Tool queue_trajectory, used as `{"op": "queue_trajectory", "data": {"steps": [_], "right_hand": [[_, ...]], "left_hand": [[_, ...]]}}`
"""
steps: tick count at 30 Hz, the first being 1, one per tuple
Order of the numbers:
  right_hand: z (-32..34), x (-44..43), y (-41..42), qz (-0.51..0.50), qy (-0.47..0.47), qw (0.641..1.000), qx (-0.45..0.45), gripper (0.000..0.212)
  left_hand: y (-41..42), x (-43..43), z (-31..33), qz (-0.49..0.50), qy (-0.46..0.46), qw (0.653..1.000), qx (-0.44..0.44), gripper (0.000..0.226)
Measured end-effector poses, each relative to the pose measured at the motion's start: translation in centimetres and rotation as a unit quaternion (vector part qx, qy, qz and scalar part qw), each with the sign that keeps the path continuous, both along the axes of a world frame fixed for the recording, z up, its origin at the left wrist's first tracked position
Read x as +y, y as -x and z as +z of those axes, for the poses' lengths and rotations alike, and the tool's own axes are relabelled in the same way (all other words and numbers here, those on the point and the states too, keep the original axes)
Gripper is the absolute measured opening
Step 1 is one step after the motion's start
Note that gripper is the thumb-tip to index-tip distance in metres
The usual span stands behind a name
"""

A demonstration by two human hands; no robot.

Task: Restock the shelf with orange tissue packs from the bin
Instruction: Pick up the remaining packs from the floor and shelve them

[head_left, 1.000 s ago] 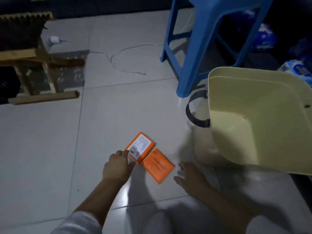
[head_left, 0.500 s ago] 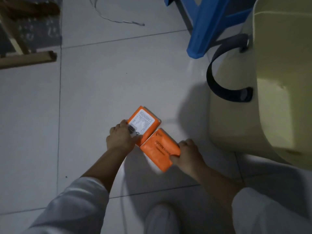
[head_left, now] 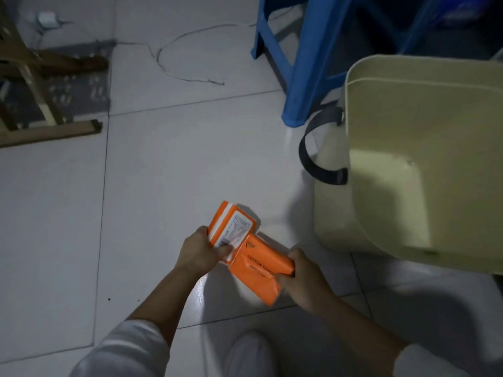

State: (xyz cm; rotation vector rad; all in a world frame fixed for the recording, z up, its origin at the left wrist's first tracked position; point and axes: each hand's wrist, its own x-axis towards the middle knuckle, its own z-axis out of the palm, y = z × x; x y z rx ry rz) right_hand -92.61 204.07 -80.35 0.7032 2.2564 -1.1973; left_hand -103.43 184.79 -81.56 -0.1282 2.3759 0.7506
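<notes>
Two orange packs low over the tile floor (head_left: 152,186), corners touching, in front of the person's knee (head_left: 245,355). Left pack (head_left: 231,225): white label side up, far end tilted upward, shadow under it. Left hand (head_left: 198,254) grips its near end, thumb pressed on the label by the barcode, fingers curled round the edge. Right pack (head_left: 258,276): printed face up, reads "COTTON TISSUE", angled toward the lower right. Right hand (head_left: 302,278) grips its right end, fingers wrapped over the top, thumb beneath. Cannot tell whether either pack touches the floor. Both forearms bare, white sleeves (head_left: 128,349) pushed up. Pale yellow bin (head_left: 424,126) near the packs on the right, tipped so its mouth faces the camera; dark strap (head_left: 313,164) loops off its left side. Blue stool (head_left: 304,63) just behind the bin, one leg beside the strap. Thin cable (head_left: 174,69) loops across the floor beyond. Wooden frame (head_left: 35,85) at far left, well apart from the packs, with a small white plug (head_left: 46,19) behind it.
</notes>
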Motion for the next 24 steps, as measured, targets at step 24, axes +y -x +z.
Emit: {"op": "queue_trajectory", "data": {"steps": [24], "right_hand": [[33.0,10.5,-20.3,-0.339,0.048,0.857,0.386,0.033]], "left_hand": [[-16.1,11.2,37.0,-0.14,-0.283,0.911,0.265,0.034]]}}
